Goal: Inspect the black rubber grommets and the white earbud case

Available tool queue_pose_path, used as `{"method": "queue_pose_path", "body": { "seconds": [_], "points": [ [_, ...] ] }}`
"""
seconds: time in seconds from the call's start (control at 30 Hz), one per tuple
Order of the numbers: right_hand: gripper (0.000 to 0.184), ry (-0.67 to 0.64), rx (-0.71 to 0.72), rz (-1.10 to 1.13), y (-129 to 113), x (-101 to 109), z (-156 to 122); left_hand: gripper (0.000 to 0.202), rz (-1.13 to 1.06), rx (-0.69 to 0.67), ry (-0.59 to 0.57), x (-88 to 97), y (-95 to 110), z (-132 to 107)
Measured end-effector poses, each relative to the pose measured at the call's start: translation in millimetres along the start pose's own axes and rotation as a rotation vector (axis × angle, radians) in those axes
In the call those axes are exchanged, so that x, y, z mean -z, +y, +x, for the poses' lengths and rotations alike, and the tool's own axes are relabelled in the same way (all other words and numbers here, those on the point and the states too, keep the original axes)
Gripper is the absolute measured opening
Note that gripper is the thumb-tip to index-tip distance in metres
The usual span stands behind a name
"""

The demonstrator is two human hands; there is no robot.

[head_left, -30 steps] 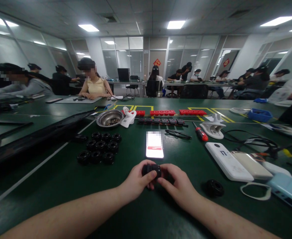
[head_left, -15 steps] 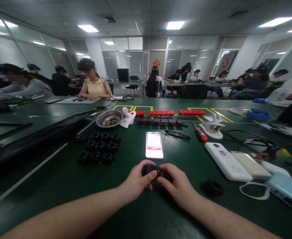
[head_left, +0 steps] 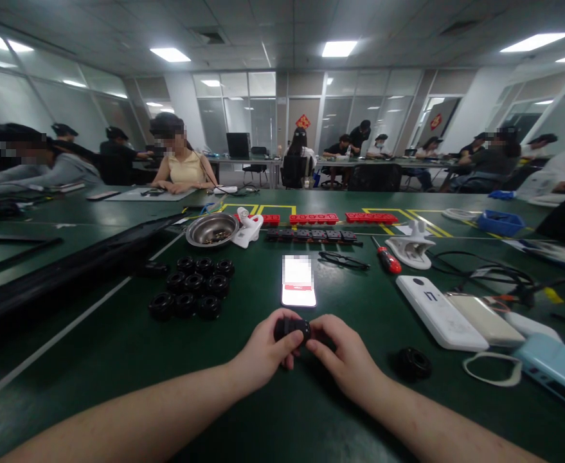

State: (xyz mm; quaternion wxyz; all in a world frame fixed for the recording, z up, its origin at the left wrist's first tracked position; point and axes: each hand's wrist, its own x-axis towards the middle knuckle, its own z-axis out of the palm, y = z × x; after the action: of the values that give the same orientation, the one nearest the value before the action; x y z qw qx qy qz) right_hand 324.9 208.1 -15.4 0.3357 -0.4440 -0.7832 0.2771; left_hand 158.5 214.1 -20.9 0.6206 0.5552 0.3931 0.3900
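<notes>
A small black cylindrical part [head_left: 290,328] is wrapped in the fingers of my left hand [head_left: 269,344], just in front of a lit phone [head_left: 298,283]. My right hand [head_left: 342,347] has its thumb and fingertips closed at the part's right end. Its exact kind is hard to make out, since the fingers cover much of it. Several black ring-shaped parts [head_left: 194,283] stand in rows to the left. One more black ring-shaped part [head_left: 414,364] lies to the right of my right forearm.
Beyond the phone are glasses [head_left: 344,260], a black strip [head_left: 313,237], red trays [head_left: 313,218] and a metal bowl [head_left: 212,231] of small pieces. At right lie a screwdriver [head_left: 388,257], a white power bank [head_left: 439,314] and a light blue device [head_left: 559,370]. Other people sit farther back.
My right fingers have shifted very slightly at the part's right end. Both hands otherwise keep the same place, and the table items have not moved.
</notes>
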Motion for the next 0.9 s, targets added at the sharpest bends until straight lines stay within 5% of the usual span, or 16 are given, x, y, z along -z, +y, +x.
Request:
{"method": "queue_pose_path", "body": {
  "seconds": [0.4,0.57,0.9],
  "points": [
    [0.028,-0.045,-0.062,0.026,2.2,-1.1,0.5,0.033,0.077,0.011,-0.020,-4.9,6.5,-4.6],
    [0.011,-0.043,-0.026,0.032,0.5,-1.4,-1.1,0.032,0.057,0.004,-0.002,-2.5,4.7,-2.0],
    [0.025,-0.045,-0.003,-0.058,-2.1,-0.2,-1.4,0.041,0.010,-0.006,0.008,-2.5,2.2,-2.7]
  ]
}}
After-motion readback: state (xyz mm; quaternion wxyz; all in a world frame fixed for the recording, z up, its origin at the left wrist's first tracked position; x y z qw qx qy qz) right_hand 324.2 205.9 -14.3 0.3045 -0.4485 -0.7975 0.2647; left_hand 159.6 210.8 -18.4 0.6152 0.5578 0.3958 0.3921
